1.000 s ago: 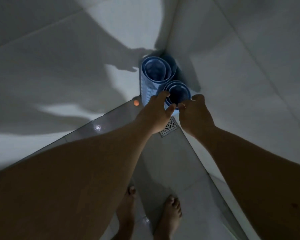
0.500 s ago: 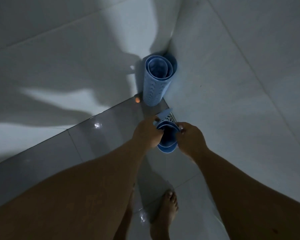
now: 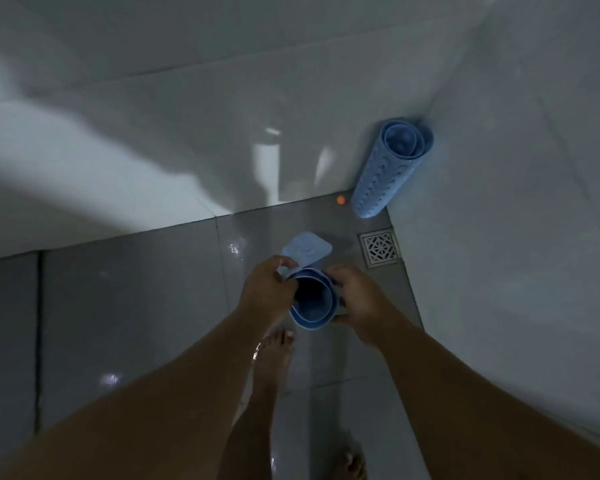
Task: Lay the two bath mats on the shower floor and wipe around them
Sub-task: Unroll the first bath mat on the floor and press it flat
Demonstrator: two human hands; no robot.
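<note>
Both hands hold one rolled blue bath mat [image 3: 311, 301] upright above the wet grey shower floor [image 3: 136, 306]. My left hand [image 3: 269, 287] grips its left side and my right hand [image 3: 355, 297] grips its right side. A loose flap of the mat [image 3: 307, 249] sticks out beyond my fingers, partly unrolled. The second rolled blue mat [image 3: 388, 168], dotted with holes, leans in the corner between the two tiled walls, well beyond my hands.
A square metal drain grate [image 3: 381, 247] sits in the floor to the right of the held mat. A small orange spot [image 3: 341, 200] lies at the wall base by the leaning mat. My bare feet [image 3: 272, 358] stand below the hands. White tiled walls [image 3: 499, 202] close in at back and right.
The held mat has been carried away from the corner, toward me and to the left of the drain, and its outer flap has come loose. The other mat stays leaning in the corner.
</note>
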